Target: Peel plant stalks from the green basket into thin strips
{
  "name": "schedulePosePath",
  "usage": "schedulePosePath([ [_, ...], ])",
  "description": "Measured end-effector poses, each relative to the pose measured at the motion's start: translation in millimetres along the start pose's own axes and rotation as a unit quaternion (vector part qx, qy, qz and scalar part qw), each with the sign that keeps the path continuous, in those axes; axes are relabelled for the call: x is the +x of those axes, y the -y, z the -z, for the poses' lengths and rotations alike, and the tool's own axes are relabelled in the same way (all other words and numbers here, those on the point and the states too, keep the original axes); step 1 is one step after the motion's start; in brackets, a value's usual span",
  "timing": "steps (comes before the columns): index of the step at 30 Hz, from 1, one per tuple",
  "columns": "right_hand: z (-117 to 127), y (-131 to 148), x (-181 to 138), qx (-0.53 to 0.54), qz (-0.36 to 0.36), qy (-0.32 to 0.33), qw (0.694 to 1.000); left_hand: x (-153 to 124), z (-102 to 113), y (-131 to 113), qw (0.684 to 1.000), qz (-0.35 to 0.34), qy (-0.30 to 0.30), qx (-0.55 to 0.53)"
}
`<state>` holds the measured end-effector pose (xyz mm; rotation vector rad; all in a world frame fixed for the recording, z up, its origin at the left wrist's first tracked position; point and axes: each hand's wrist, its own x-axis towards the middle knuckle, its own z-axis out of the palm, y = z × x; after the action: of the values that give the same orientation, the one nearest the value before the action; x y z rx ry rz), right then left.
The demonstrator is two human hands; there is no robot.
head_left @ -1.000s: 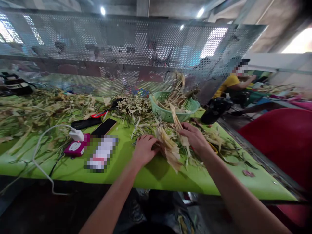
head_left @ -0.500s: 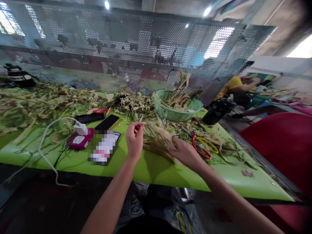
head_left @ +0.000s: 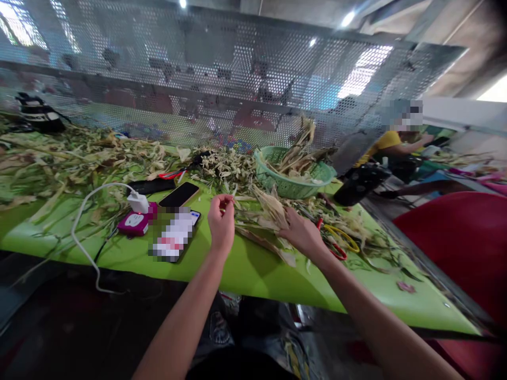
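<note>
My left hand (head_left: 221, 221) is raised a little above the green table (head_left: 253, 272), its fingers pinched on the thin end of a dried strip. My right hand (head_left: 301, 233) is closed around a bundle of pale dried leaf strips (head_left: 270, 210) that lies on the table. A green plastic basket (head_left: 291, 186) full of similar strips stands just beyond the bundle. Red and yellow loops (head_left: 340, 240) lie right of my right hand.
Dried leaves (head_left: 75, 158) cover the far left of the table. Phones (head_left: 180, 194), a pink power bank (head_left: 133, 224) with a white charger and cable lie left of my hands. A perforated metal screen (head_left: 222, 84) backs the table. Another person (head_left: 390, 142) sits at right; a red chair (head_left: 455, 243).
My left hand lifted off the bundle and pinched a strip end. My right hand shifted along the bundle, which turned to lie across the table.
</note>
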<state>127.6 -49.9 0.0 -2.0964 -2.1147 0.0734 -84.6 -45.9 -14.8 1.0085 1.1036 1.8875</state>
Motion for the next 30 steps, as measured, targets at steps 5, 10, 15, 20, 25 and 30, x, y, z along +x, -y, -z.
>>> schedulePosePath([
  [5,23.0,4.4,-8.9,0.002,0.086,-0.048,0.995,2.3,-0.1,-0.5,0.999,0.015,-0.015,-0.037],
  [10,18.5,22.2,-36.7,-0.007,0.16,0.056,0.985,2.5,1.4,1.9,1.0,0.006,-0.007,-0.012],
  [15,-6.0,30.1,-53.2,0.02,0.123,0.061,0.99,1.4,1.6,3.7,1.0,0.006,0.001,-0.012],
  [20,0.6,13.4,-39.5,0.235,0.005,0.034,0.971,7.2,4.8,5.3,0.998,-0.003,-0.063,-0.018],
  [25,33.7,-3.9,-23.4,0.585,-0.084,-0.03,0.806,8.8,5.0,10.5,0.993,0.035,-0.101,-0.047],
  [30,34.7,13.9,-15.5,0.667,-0.084,-0.025,0.74,-12.4,-20.1,-2.3,0.965,0.162,0.201,-0.037],
])
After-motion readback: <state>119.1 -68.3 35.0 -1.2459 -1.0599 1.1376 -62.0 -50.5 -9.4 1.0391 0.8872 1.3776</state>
